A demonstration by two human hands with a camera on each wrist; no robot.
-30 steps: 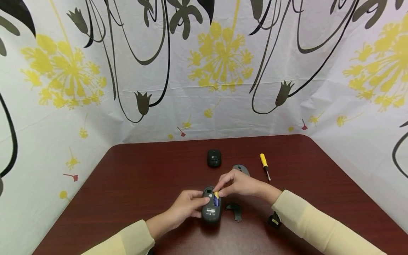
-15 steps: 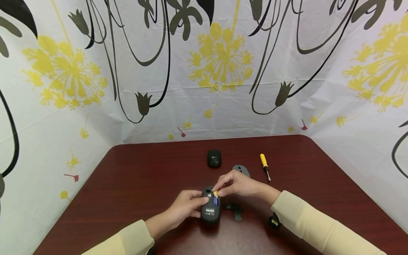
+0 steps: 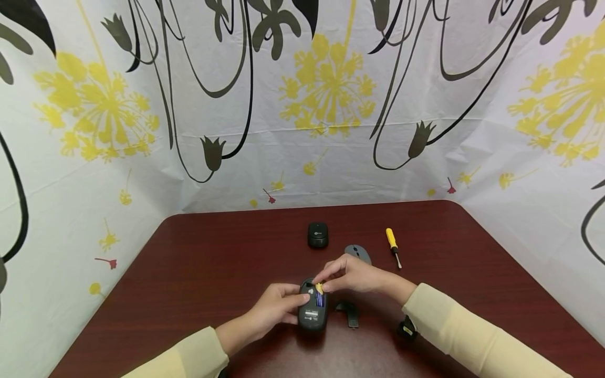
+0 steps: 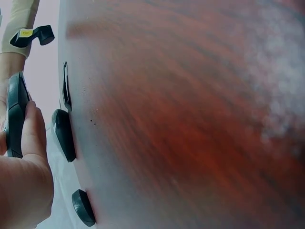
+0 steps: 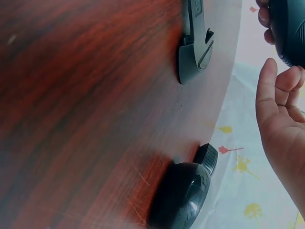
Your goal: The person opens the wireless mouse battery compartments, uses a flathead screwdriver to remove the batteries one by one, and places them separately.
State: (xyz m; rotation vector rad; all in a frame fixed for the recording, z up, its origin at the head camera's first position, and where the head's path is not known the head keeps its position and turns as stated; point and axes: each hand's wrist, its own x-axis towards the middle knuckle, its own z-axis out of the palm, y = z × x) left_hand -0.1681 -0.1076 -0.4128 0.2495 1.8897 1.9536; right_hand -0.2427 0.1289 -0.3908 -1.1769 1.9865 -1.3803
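Note:
My left hand grips a dark computer mouse by its left side, underside up, above the table. A blue battery with a yellow end lies in the mouse's open bay. At the yellow end, my right hand pinches the battery between thumb and forefinger. The right wrist view shows the mouse over the right hand, with the fingertips partly hidden. A dark battery cover lies on the table just right of the mouse.
Behind my right hand sits a grey mouse, partly covered by that hand. A small black rounded device stands farther back. To the right lies a yellow-handled screwdriver. Patterned white cloth borders the dark red table.
The mouse and both hands have shifted very slightly left since the first frame. The right fingers stay at the battery's yellow end, and the left grip is the same.

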